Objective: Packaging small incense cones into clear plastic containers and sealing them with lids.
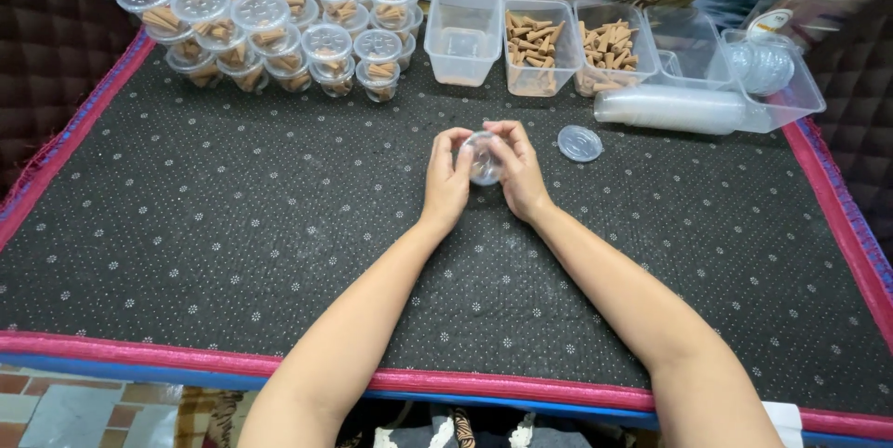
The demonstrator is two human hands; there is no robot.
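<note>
Small clear plastic cup (483, 159) between both hands.

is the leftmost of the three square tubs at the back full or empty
Empty: the leftmost clear tub shows only its bare bottom, while the two tubs beside it hold brown cone-shaped pieces.

Showing two bare forearms, no sleeves reaching into view. Wearing no rings, watch or bracelet on left grip (446, 180) or right grip (521, 173). Fingernails appearing short, unpainted. Wearing no gloves.
</note>
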